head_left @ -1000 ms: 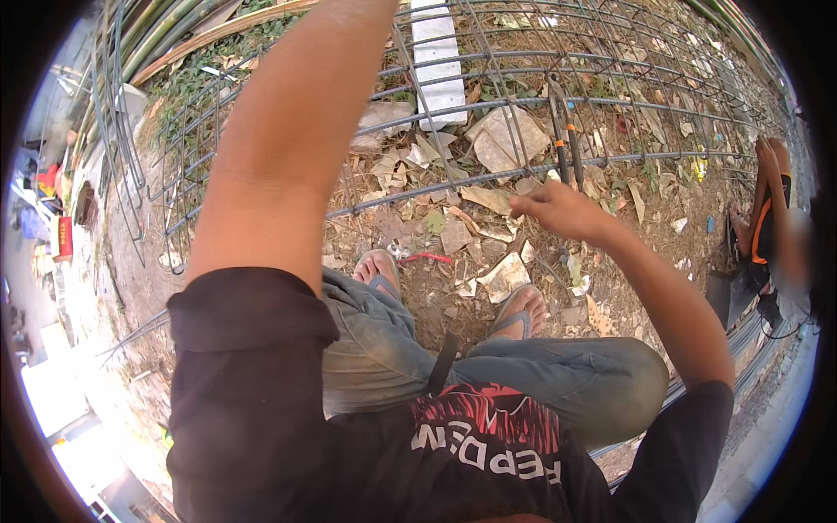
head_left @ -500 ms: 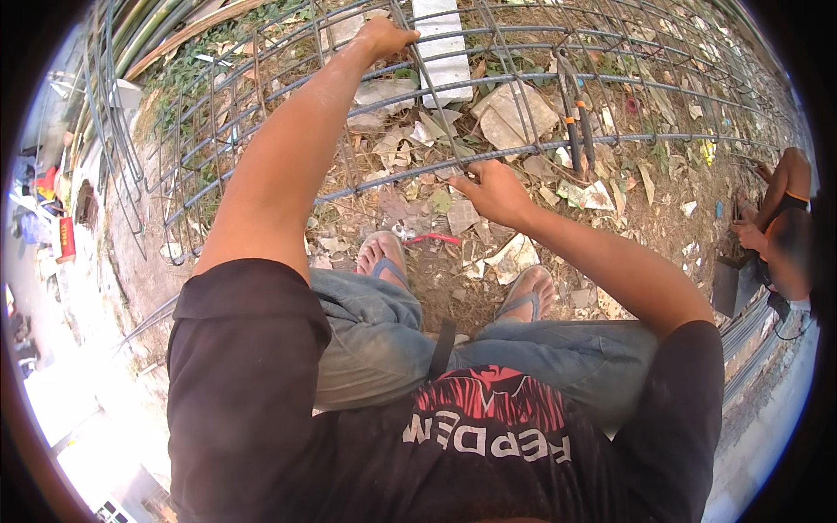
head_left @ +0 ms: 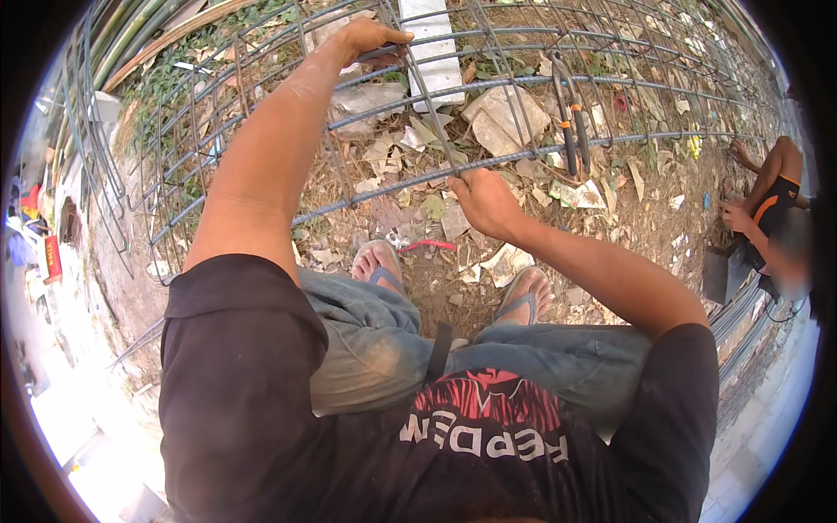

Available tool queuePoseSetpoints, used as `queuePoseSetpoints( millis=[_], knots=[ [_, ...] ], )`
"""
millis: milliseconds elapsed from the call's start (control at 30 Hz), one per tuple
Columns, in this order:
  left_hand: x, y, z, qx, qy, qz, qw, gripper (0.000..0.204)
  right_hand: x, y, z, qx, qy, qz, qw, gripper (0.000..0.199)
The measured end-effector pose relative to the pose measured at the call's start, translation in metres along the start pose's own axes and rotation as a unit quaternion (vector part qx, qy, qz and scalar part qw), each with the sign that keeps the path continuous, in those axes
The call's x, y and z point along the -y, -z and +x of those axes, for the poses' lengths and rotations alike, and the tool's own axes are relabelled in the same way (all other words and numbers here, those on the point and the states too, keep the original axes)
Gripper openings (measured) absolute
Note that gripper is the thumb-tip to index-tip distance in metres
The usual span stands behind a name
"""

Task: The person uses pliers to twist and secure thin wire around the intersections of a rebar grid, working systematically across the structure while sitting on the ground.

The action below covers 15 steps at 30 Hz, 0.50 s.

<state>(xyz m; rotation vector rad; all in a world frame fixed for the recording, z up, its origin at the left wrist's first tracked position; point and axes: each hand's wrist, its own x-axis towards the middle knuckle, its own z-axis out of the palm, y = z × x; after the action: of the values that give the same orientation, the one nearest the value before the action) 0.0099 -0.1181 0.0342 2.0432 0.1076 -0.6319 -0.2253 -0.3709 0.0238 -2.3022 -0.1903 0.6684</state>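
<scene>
A long steel rebar cage, made of ribbed bars and thin square stirrups, lies across the ground in front of me. Reaching to its far side, my left hand is closed round the bars, its fingers partly hidden. My right hand grips the nearest long bar where a stirrup meets it; the fingertips are tucked out of sight. To the right of that hand, a pair of pincers with black and orange handles hangs on the cage, jaws up.
A white strip and a flat stone slab lie under the cage among rubble and dry leaves. Loose bent rods and bamboo poles are at the left. A co-worker crouches at the far right, beside more rods.
The view has shifted slightly, so the cage and both hands appear a little further left. Both hands stay on the cage. The co-worker's arm has moved toward the cage.
</scene>
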Motion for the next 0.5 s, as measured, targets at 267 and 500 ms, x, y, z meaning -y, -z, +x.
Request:
queuePoseSetpoints(
  millis=[267,500],
  knots=[
    [-0.001,0.004,0.008,0.02,0.056,-0.032,0.998,0.031,0.001,-0.008,0.003,-0.024,-0.002,0.049,0.998,0.038],
    [-0.017,-0.008,-0.001,-0.072,0.062,0.055,0.994,0.074,-0.03,-0.019,0.009,-0.005,-0.004,0.204,0.979,0.042]
  ],
)
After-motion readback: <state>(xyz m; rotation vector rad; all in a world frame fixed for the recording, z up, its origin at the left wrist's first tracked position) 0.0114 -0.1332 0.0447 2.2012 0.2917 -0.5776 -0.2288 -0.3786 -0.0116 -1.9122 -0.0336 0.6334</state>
